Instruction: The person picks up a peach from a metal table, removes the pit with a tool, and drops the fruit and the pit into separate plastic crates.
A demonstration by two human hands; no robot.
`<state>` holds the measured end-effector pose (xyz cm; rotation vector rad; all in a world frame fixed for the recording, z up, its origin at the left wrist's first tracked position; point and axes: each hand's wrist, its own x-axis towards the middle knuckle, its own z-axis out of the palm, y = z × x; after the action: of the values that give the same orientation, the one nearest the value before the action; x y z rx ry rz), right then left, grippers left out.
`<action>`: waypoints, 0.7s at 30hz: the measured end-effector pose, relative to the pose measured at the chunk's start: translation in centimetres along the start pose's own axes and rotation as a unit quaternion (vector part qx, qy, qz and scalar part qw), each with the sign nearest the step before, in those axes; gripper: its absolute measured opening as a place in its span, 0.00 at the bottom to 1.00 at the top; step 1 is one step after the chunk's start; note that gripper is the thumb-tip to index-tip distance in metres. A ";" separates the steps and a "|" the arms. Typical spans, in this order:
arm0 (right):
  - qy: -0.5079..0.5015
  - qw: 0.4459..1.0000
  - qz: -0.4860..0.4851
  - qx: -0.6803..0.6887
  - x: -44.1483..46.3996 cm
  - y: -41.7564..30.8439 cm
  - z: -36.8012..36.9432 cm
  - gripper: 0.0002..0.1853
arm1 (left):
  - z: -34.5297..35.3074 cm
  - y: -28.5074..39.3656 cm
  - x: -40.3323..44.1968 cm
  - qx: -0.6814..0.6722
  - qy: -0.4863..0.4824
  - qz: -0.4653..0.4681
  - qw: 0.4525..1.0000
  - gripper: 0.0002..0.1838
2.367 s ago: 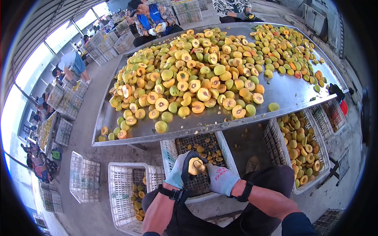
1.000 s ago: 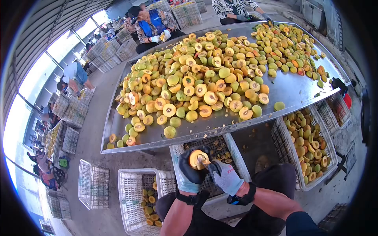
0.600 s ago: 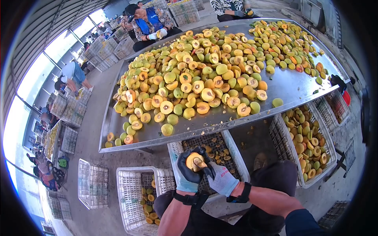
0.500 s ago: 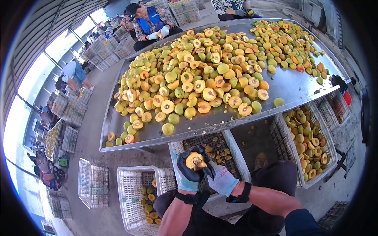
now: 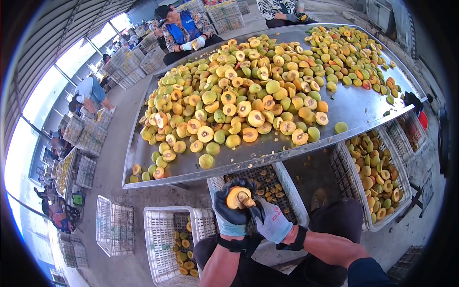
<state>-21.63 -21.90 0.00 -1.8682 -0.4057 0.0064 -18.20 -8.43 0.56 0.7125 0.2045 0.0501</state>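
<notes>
Near my lap, my left hand (image 5: 233, 208), in a grey glove with black palm and fingers, is wrapped round a halved peach (image 5: 237, 197). The cut yellow face is turned up, with a brownish stone or hollow in its middle. My right hand (image 5: 270, 217), gloved alike, is closed and presses against the fruit's right side. Whatever its fingers hold is hidden. Beneath both hands stands a white plastic crate (image 5: 292, 196) with scattered fruit pieces at its bottom. Ahead, the metal table (image 5: 351, 107) bears a large heap of halved peaches (image 5: 224, 95), yellow and green.
A crate of peach halves (image 5: 373, 172) stands at right, and another white crate (image 5: 158, 234) at left holds several. An upright crate (image 5: 114, 227) is farther left. Across the table sits a person in a blue vest (image 5: 184, 31); a second person's patterned sleeve (image 5: 277, 7) shows beside.
My hands have shifted only slightly and still hold the peach half together; its cut face is turned a little. The whole view has moved slightly downward.
</notes>
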 end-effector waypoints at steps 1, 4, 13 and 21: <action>0.003 1.000 -0.002 -0.001 0.2 0.0 0.2 0.14 | 0.1 0.0 0.1 0.000 -0.003 0.000 1.000 0.23; 0.034 0.999 -0.006 0.042 0.7 0.1 0.6 0.08 | -0.2 -0.2 0.2 0.048 0.023 0.062 0.997 0.22; -0.001 0.999 -0.030 0.043 0.7 -0.2 0.6 0.08 | -1.1 -0.7 0.0 0.042 0.032 0.070 0.996 0.24; -0.088 0.995 -0.031 0.035 0.6 -0.4 -1.0 0.10 | -1.9 -0.7 -0.1 -0.044 -0.029 0.029 0.998 0.19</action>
<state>-20.99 -22.52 0.84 -1.7909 -0.5771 0.1420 -18.70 -7.77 -1.26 0.6315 0.1261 0.0924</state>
